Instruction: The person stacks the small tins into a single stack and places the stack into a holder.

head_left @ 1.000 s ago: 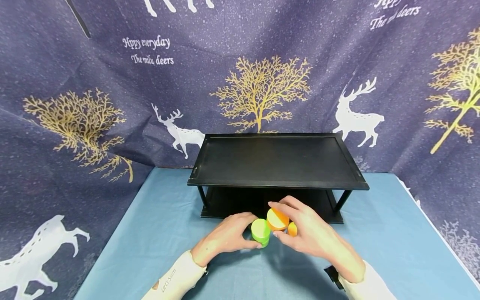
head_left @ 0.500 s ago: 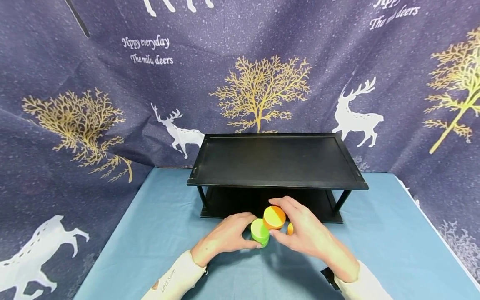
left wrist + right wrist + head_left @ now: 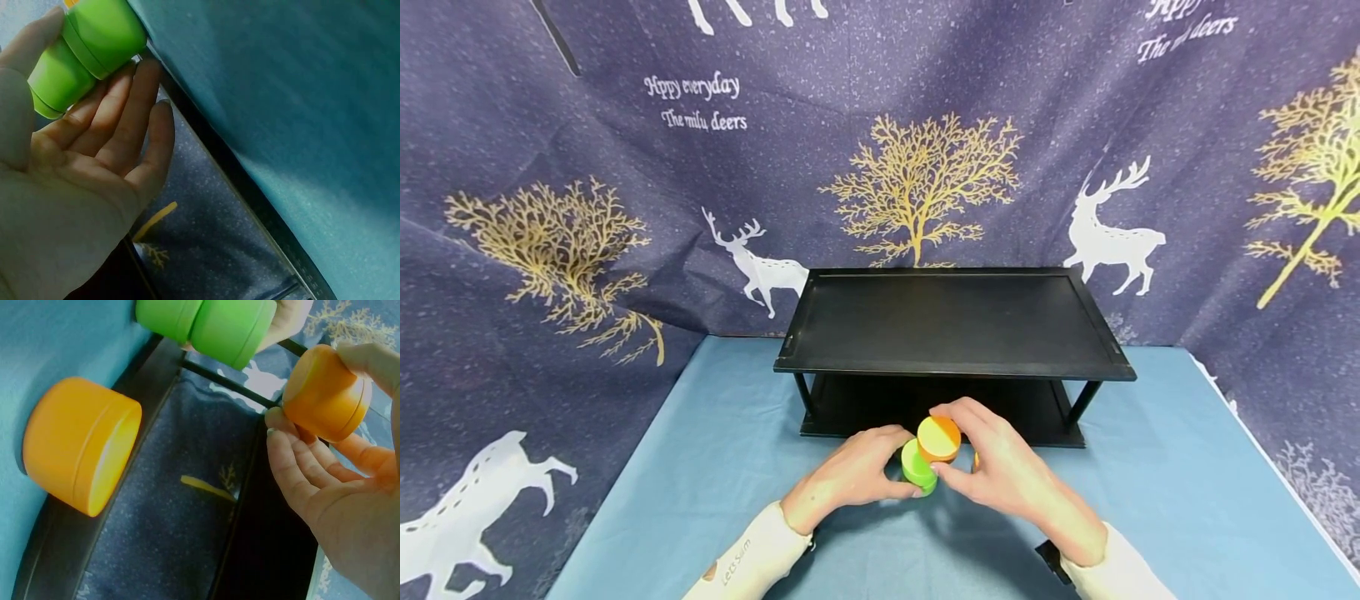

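Note:
In the head view, two round green jars stand stacked on the blue cloth before the black shelf. My left hand holds the stack from the left, thumb in front and fingers behind. A round orange jar with a yellow top is pinched between thumb and fingers of my right hand. It hangs raised, overlapping the green stack's upper right; the right wrist view shows a gap between them. A second orange jar rests on the cloth, mostly hidden behind my right hand in the head view.
A low two-tier black shelf stands behind the hands, its front edge close to the fingers. Blue cloth covers the table. A dark printed curtain with deer and trees hangs at the back and sides.
My right hand has moved left with the orange jar, from beside the green stack to partly over it as seen from the head. The left hand and green jars have stayed put.

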`<state>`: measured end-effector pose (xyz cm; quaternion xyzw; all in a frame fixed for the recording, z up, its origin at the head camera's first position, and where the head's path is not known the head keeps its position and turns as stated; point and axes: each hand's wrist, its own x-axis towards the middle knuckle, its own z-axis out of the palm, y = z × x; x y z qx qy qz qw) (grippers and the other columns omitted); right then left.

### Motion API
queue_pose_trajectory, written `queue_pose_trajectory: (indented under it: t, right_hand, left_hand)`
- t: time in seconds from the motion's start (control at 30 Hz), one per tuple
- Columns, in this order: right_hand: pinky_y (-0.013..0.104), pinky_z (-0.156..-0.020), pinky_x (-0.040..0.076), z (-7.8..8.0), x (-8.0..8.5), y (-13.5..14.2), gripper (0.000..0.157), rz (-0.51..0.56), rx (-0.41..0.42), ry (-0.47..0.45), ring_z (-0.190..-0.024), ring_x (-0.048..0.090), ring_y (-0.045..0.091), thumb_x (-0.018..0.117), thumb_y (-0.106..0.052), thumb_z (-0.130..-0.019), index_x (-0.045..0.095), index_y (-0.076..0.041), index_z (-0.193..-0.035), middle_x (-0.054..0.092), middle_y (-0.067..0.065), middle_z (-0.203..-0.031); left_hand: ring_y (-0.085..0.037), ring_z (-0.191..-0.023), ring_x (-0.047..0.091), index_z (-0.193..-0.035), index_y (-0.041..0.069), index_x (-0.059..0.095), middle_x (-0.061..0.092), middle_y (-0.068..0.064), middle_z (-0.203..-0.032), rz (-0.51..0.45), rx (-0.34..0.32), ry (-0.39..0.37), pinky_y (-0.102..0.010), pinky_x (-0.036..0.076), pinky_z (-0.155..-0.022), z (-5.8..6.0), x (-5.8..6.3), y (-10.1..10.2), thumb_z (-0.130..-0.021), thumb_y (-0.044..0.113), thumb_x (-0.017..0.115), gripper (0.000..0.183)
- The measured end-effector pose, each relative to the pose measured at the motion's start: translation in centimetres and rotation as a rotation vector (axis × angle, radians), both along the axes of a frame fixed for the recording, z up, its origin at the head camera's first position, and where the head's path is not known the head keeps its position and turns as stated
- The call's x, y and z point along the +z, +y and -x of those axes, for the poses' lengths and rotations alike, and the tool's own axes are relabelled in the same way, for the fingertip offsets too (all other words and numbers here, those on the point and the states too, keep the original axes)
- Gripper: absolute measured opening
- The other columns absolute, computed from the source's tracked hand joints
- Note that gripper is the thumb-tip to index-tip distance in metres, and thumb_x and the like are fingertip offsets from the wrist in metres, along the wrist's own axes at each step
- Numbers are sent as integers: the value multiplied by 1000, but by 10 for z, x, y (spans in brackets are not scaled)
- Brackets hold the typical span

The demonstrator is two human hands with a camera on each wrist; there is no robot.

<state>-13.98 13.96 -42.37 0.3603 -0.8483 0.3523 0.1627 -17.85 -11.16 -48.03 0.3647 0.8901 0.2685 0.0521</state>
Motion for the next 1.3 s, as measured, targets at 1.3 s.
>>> queue_pose_trajectory:
  t: [1.3]
  right_hand:
    - [33,-98,59,0,-21,-15,65,-1,7,-98,-111,64,10,92,-23,-85,62,-15,-142,63,-5,-134]
  left_hand:
    - [-7,-97,63,-128,25,67,67,15,-115,-16,6,-3,-24,55,-90,0,-2,-1,-85,51,88,54]
